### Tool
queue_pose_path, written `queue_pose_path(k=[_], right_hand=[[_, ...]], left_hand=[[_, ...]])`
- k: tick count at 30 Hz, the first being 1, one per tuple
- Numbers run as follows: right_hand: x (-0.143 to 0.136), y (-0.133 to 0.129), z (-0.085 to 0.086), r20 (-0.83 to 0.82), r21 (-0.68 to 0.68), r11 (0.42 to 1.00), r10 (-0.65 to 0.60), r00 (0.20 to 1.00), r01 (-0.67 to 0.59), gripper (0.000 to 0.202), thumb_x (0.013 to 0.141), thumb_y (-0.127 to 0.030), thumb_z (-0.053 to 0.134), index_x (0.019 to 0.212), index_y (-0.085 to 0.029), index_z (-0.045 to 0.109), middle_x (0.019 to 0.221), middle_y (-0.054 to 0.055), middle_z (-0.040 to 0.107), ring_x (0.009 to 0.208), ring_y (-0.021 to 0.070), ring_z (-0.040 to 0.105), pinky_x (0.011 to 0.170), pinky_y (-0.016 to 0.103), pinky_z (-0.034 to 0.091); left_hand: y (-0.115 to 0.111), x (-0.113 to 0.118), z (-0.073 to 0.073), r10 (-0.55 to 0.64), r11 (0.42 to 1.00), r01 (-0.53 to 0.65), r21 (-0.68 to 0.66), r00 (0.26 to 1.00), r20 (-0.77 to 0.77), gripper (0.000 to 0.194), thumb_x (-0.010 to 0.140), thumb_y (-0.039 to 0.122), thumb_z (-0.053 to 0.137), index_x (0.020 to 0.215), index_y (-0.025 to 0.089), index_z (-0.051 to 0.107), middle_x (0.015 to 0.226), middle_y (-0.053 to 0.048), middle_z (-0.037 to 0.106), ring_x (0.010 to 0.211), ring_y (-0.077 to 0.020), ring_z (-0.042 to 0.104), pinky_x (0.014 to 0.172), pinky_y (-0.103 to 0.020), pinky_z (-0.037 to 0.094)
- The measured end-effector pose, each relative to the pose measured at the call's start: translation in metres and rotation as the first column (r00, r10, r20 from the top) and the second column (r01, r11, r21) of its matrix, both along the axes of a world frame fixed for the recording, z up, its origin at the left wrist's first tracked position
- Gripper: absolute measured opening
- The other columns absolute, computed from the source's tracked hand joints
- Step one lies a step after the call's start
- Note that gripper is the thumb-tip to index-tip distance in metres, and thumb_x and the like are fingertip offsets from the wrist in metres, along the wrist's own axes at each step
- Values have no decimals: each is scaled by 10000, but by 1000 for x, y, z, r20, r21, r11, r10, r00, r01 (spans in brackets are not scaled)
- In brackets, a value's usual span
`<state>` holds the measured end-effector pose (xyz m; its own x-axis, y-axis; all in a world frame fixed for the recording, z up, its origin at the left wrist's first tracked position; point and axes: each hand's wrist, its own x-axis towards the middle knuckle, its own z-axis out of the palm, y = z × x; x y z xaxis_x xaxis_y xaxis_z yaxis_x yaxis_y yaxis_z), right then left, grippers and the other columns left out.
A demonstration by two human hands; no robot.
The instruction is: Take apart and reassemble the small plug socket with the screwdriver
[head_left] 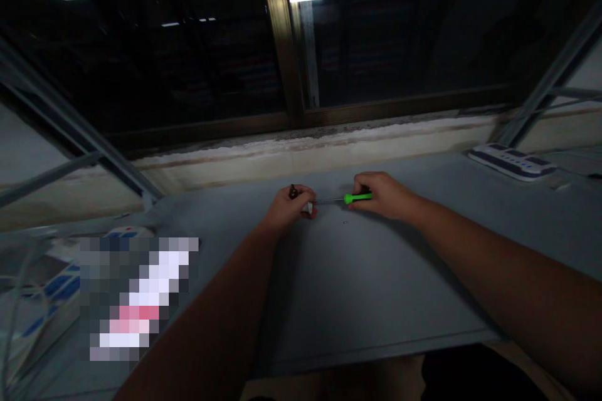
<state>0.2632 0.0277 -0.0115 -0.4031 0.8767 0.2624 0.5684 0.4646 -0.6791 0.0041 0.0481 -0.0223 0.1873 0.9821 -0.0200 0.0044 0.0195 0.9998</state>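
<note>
Bare forearms (475, 250) cross the front edge of a grey counter (367, 288); left hand (285, 207) pinches a small dark-and-white object (308, 207), right hand (383, 194) grips a green-handled metal screwdriver (350, 198).

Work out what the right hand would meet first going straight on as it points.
The left hand, holding a pale piece, probably; the green-handled tool in the right hand points at it; depth is unclear.
</note>
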Motion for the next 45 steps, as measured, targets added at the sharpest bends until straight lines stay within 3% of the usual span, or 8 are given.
queue_pose_path(k=[7, 13, 18, 25, 31, 36, 40, 45], right_hand=[[-5, 2, -11, -16, -222, 974, 36, 999, -39, 552, 943, -646, 494, 750, -155, 658, 623, 19, 596, 545, 128, 503, 560, 268, 363], [4, -2, 1, -93, -111, 993, 22, 995, -32, 483, 587, -390, 906, 884, -189, 581, 856, -11, 614, 739, 117, 510, 656, 235, 391], [10, 4, 0, -140, -188, 982, -43, 989, 16, 406, 738, -507, 796, 892, -172, 627, 772, 9, 625, 635, 125, 552, 592, 262, 432], [0, 1, -4, -122, -295, 954, -86, 989, 46, 534, 926, -674, 510, 855, -163, 650, 655, 15, 626, 478, 96, 430, 471, 253, 318], [11, -2, 7, -199, -202, 979, -45, 979, 4, 536, 608, -457, 920, 925, -196, 576, 794, -19, 643, 630, 98, 515, 556, 217, 376], [7, 7, -3, -255, -315, 947, -143, 956, 57, 464, 849, -616, 685, 949, -171, 607, 726, 37, 658, 560, 119, 561, 477, 233, 427], [3, 6, -7, -203, -440, 895, -177, 963, 71, 562, 946, -695, 485, 877, -152, 610, 618, 50, 624, 401, 92, 445, 355, 232, 266], [14, -1, 3, -255, -367, 928, -39, 966, -60, 509, 739, -495, 850, 1047, -231, 542, 685, -67, 599, 461, 56, 446, 423, 191, 287]], left_hand=[[-1, 0, 2, 10, 1000, -10, -14, 1000, 20, 166, 723, 229, 780, 795, 151, 651, 727, -20, 679, 570, -154, 660, 582, -303, 571], [1, 0, 1, 9, 999, -8, -52, 1000, 13, 118, 895, 222, 731, 894, 136, 650, 756, 12, 667, 605, -125, 643, 593, -276, 569], [1, 0, 0, 14, 998, -13, -69, 1000, 16, 116, 955, 232, 703, 933, 128, 658, 787, 12, 661, 638, -118, 640, 611, -267, 575], [4, -2, -2, 31, 997, -29, -73, 999, 28, 140, 971, 262, 694, 984, 125, 667, 842, -2, 673, 671, -121, 646, 628, -271, 581], [8, -2, -4, 28, 996, -28, -87, 1000, -3, 171, 990, 294, 674, 1023, 126, 664, 866, -9, 674, 681, -121, 647, 620, -265, 579], [2, -1, -1, 16, 997, -17, -75, 1000, -15, 143, 984, 267, 681, 992, 125, 662, 827, 4, 660, 653, -114, 634, 612, -261, 575], [-1, 0, 1, 31, 997, -31, -71, 999, -13, 120, 977, 241, 686, 981, 124, 659, 839, 1, 661, 677, -119, 642, 627, -266, 582], [3, 0, 0, 47, 995, -47, -87, 999, -3, 150, 985, 272, 679, 992, 122, 664, 865, -10, 669, 696, -123, 648, 634, -269, 584]])
